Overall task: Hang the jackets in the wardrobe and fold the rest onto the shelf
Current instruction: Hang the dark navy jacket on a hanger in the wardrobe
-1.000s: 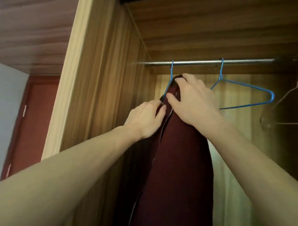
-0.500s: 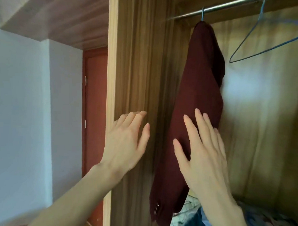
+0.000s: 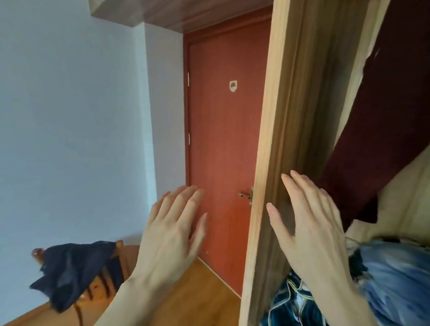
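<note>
A dark maroon jacket hangs inside the wooden wardrobe at the upper right; its hanger is out of frame. My right hand is raised in front of the wardrobe's side panel, fingers straight, holding nothing, just left of the jacket's lower hem. My left hand is raised before the red door, fingers spread and empty. A dark navy garment is draped over a wooden chair at the lower left. Blue and teal clothes lie piled in the wardrobe's bottom right.
A red door with a brass handle stands shut behind my left hand. A pale blue wall fills the left. Wooden floor runs between the chair and the wardrobe.
Both hands let go of the maroon jacket's collar and drew back, open. My view swung down and to the left, bringing the door, the chair and the navy garment into sight.
</note>
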Available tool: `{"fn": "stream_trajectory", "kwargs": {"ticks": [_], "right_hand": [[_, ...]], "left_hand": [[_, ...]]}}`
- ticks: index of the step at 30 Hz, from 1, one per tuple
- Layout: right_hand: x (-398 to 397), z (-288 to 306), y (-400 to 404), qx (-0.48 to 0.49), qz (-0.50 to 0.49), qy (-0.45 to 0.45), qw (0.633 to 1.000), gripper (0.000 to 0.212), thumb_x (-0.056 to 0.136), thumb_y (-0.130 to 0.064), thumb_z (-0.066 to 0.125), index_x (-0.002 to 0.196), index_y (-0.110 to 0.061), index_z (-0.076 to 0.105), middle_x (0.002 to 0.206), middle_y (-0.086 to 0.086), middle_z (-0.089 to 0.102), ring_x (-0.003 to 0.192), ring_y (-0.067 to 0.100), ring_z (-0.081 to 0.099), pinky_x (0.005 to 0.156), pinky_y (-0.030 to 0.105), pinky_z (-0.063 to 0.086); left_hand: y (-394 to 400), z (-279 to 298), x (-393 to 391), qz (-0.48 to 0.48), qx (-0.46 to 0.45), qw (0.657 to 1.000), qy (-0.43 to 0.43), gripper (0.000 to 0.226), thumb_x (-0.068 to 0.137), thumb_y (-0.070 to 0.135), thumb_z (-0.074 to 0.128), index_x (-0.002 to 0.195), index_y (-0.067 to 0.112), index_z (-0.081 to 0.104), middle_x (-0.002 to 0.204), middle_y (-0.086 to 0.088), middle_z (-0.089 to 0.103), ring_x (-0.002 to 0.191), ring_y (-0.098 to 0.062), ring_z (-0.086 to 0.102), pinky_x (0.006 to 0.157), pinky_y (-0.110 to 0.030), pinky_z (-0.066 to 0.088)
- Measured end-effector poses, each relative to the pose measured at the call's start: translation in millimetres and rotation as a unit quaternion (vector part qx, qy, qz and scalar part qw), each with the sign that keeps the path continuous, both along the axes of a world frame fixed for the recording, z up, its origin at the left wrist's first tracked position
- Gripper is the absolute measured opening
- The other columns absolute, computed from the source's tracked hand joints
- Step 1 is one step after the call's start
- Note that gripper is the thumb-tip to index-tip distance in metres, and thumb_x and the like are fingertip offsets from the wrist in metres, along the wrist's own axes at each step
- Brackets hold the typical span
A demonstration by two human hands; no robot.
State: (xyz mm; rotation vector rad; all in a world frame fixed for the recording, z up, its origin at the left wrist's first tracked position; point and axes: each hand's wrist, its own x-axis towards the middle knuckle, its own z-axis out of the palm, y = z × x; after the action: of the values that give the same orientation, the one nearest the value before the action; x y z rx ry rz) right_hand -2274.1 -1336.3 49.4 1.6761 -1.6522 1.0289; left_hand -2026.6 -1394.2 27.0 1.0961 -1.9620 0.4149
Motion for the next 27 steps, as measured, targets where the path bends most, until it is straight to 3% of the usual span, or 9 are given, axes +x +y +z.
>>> {"fn": "stream_trajectory", "kwargs": {"ticks": [11, 15, 18, 21, 23, 27], "right_hand": [[190.5, -51.3, -5.9, 0.084, 0.125, 0.006, 0.989, 0.063, 0.103, -0.055, 0.046, 0.153, -0.016, 0.048, 0.159, 0.004, 0.048, 0.148, 0.023, 0.042, 0.124, 0.047, 0.031], [242.4, -66.6, -21.2, 0.101, 0.167, 0.028, 0.98, 0.064, 0.105, -0.057, 0.043, 0.155, -0.018, 0.046, 0.161, 0.002, 0.044, 0.151, 0.02, 0.037, 0.127, 0.038, 0.019], [279.7, -74.7, -39.2, 0.096, 0.201, 0.03, 0.975, 0.062, 0.105, -0.056, 0.043, 0.153, -0.017, 0.048, 0.158, 0.003, 0.048, 0.149, 0.021, 0.04, 0.126, 0.037, 0.019], [314.3, -82.5, -61.9, 0.085, 0.236, 0.015, 0.968, 0.06, 0.104, -0.052, 0.048, 0.15, -0.015, 0.051, 0.153, 0.005, 0.054, 0.146, 0.024, 0.045, 0.125, 0.027, 0.012], [334.4, -89.1, -80.1, 0.077, 0.255, 0.008, 0.964, 0.059, 0.104, -0.051, 0.049, 0.148, -0.013, 0.053, 0.151, 0.006, 0.056, 0.144, 0.026, 0.048, 0.124, 0.03, 0.017], [370.1, -103.9, -124.1, 0.085, 0.276, 0.007, 0.957, 0.053, 0.105, -0.047, 0.054, 0.145, -0.012, 0.057, 0.147, 0.008, 0.059, 0.14, 0.029, 0.052, 0.119, 0.049, 0.038]], "left_hand": [[46.1, -48.2, 188.9, 0.133, 0.03, 0.991, 0.008, 0.045, 0.107, 0.037, 0.046, 0.143, 0.014, 0.059, 0.146, -0.004, 0.061, 0.142, -0.026, 0.05, 0.117, -0.05, 0.04], [47.7, -65.7, 243.7, 0.17, 0.035, 0.985, 0.023, 0.046, 0.11, 0.041, 0.038, 0.144, 0.016, 0.056, 0.146, -0.001, 0.06, 0.143, -0.024, 0.048, 0.116, -0.048, 0.04], [41.1, -79.2, 281.0, 0.203, 0.038, 0.978, 0.032, 0.046, 0.11, 0.042, 0.036, 0.145, 0.017, 0.054, 0.146, 0.0, 0.06, 0.143, -0.022, 0.048, 0.116, -0.045, 0.04], [26.7, -92.1, 312.8, 0.22, 0.037, 0.974, 0.032, 0.046, 0.11, 0.04, 0.039, 0.144, 0.016, 0.055, 0.145, -0.001, 0.061, 0.142, -0.022, 0.049, 0.116, -0.042, 0.04], [12.9, -100.5, 333.3, 0.231, 0.036, 0.972, 0.027, 0.045, 0.11, 0.04, 0.039, 0.145, 0.015, 0.055, 0.145, -0.001, 0.061, 0.141, -0.022, 0.049, 0.116, -0.041, 0.039], [-20.4, -119.8, 371.4, 0.249, 0.044, 0.967, 0.038, 0.046, 0.109, 0.04, 0.04, 0.145, 0.015, 0.056, 0.145, -0.001, 0.061, 0.141, -0.021, 0.049, 0.115, -0.039, 0.04]]}}
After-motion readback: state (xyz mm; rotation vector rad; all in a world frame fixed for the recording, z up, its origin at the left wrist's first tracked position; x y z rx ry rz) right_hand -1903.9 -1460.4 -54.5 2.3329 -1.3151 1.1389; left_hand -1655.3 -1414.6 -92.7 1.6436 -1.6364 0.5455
